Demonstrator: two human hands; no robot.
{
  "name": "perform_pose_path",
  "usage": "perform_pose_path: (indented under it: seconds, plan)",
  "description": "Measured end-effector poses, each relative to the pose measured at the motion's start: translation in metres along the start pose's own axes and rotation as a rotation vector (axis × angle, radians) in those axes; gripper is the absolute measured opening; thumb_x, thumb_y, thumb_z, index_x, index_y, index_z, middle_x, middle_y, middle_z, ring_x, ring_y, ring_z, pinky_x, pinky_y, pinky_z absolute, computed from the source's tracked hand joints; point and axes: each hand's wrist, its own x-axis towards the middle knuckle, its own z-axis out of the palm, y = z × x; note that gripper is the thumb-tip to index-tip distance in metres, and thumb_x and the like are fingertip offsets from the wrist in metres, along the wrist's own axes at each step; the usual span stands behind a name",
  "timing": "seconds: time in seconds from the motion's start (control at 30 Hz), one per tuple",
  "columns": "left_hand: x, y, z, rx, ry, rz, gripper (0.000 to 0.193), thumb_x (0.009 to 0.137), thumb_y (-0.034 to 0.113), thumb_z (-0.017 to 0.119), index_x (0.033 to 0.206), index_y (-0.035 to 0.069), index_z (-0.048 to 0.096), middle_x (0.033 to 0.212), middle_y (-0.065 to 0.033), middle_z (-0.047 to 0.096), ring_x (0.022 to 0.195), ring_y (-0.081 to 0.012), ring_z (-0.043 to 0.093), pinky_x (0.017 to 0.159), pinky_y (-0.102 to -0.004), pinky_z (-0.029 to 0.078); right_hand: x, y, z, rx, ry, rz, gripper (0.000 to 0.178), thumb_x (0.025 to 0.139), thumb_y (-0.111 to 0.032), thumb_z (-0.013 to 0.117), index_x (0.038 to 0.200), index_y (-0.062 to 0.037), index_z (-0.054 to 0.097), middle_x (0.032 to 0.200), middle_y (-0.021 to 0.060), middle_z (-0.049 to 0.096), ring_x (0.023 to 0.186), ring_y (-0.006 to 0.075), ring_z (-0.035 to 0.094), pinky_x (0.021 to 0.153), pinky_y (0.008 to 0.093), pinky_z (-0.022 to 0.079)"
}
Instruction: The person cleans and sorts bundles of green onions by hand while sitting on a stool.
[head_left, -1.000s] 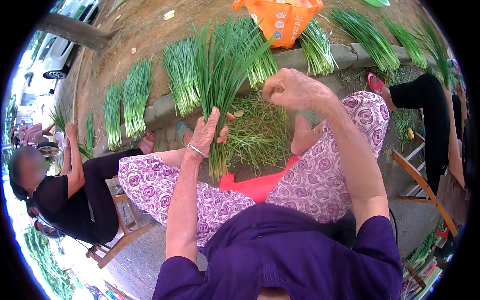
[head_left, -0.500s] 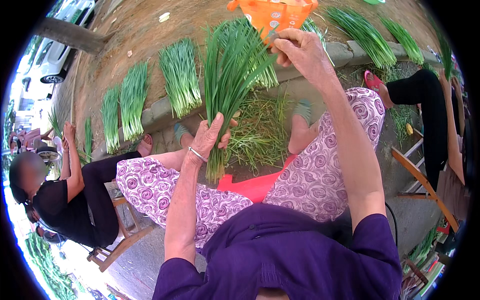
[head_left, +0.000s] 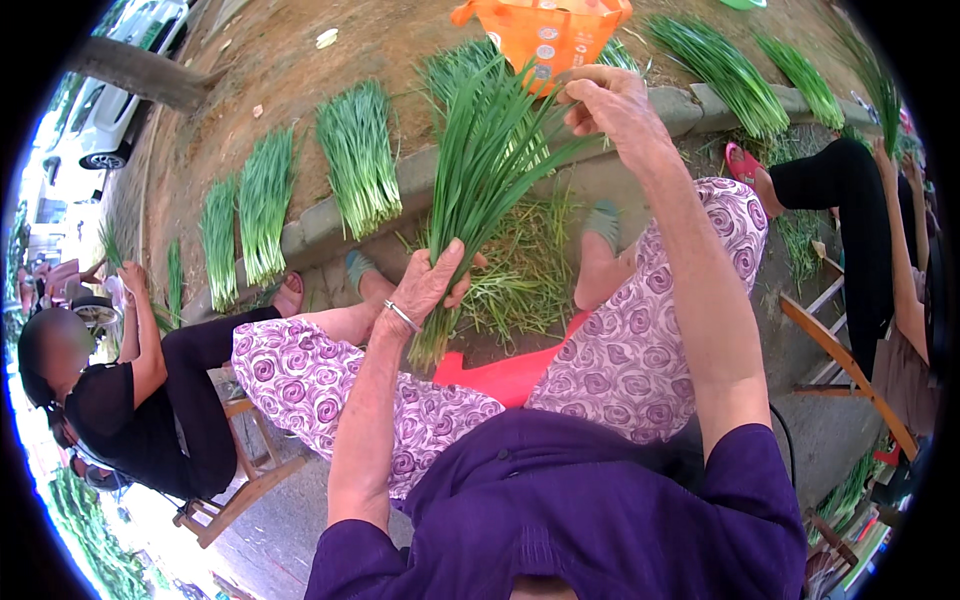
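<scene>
A loose bunch of green garlic chives (head_left: 480, 170) is gripped around its lower stems by my left hand (head_left: 430, 285), which wears a silver bangle. The pale stem ends poke out below the fist, and the leaves fan up and to the right. My right hand (head_left: 615, 105) is raised beside the leaf tips, thumb and forefinger pinched together. Whatever lies in that pinch is too small to make out. Beneath the bunch, a heap of chive trimmings (head_left: 520, 290) covers the ground between my feet.
Sorted chive bundles (head_left: 360, 160) lie along a stone curb (head_left: 300, 235), with more at the far right (head_left: 715, 75). An orange bag (head_left: 548, 40) stands beyond my right hand. A person on a wooden chair (head_left: 255, 470) sits at left; another sits at right near a wooden chair (head_left: 850, 365).
My left hand has tilted the chives to the right. My right hand has shifted slightly right and stays pinched near the leaf tips.
</scene>
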Motion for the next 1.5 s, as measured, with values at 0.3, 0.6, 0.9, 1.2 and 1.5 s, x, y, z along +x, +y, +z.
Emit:
perform_pose_path:
  seconds: [0.3, 0.6, 0.9, 1.2, 1.5]
  plan:
    - [0.002, 0.004, 0.0, -0.006, 0.046, 0.002, 0.058, 0.09, 0.056, 0.047, 0.094, 0.0, 0.061, 0.051, 0.0024, 0.043, 0.043, -0.0052, 0.039, 0.042, -0.0217, 0.033, -0.018, -0.012, 0.018, -0.03, -0.182, -0.085, 0.023, 0.084, -0.014, 0.056, 0.096, 0.0047, 0.064, 0.075, 0.0068, 0.064, 0.058, 0.0089, 0.06, 0.051, 0.0222, 0.049]
    - [-0.012, 0.033, -0.022, -0.298, 0.029, 0.073, 0.057, 0.094, 0.055, 0.035, 0.102, 0.001, 0.055, 0.057, 0.0022, 0.042, 0.045, -0.0072, 0.037, 0.048, -0.0244, 0.038, -0.029, -0.021, 0.035, -0.008, -0.153, -0.082, 0.027, 0.085, -0.017, 0.055, 0.097, 0.0051, 0.064, 0.075, 0.0066, 0.064, 0.056, 0.008, 0.058, 0.052, 0.0212, 0.048]
    - [-0.021, 0.077, -0.048, -0.246, -0.047, 0.185, 0.063, 0.093, 0.059, 0.028, 0.104, 0.002, 0.053, 0.056, 0.003, 0.039, 0.043, -0.0068, 0.034, 0.047, -0.025, 0.036, -0.033, -0.033, 0.051, 0.041, -0.101, -0.124, 0.022, 0.086, -0.012, 0.055, 0.095, 0.004, 0.065, 0.071, 0.005, 0.063, 0.054, 0.0072, 0.056, 0.05, 0.0203, 0.047]
    - [-0.024, 0.05, -0.028, -0.113, -0.004, 0.089, 0.066, 0.093, 0.061, 0.029, 0.1, 0.001, 0.055, 0.058, 0.0029, 0.041, 0.046, -0.0065, 0.036, 0.049, -0.0238, 0.037, -0.034, -0.038, 0.058, 0.148, -0.115, -0.192, 0.021, 0.086, -0.013, 0.056, 0.093, 0.0039, 0.066, 0.069, 0.0046, 0.062, 0.055, 0.0076, 0.058, 0.05, 0.0209, 0.048]
    - [-0.025, 0.038, -0.02, 0.062, 0.014, 0.076, 0.063, 0.092, 0.059, 0.036, 0.096, 0.0, 0.058, 0.056, 0.0019, 0.042, 0.047, -0.0057, 0.037, 0.047, -0.0223, 0.035, -0.036, -0.041, 0.044, 0.285, -0.109, -0.208, 0.019, 0.087, -0.013, 0.055, 0.093, 0.0018, 0.066, 0.07, 0.0047, 0.063, 0.056, 0.0096, 0.06, 0.049, 0.0218, 0.049]
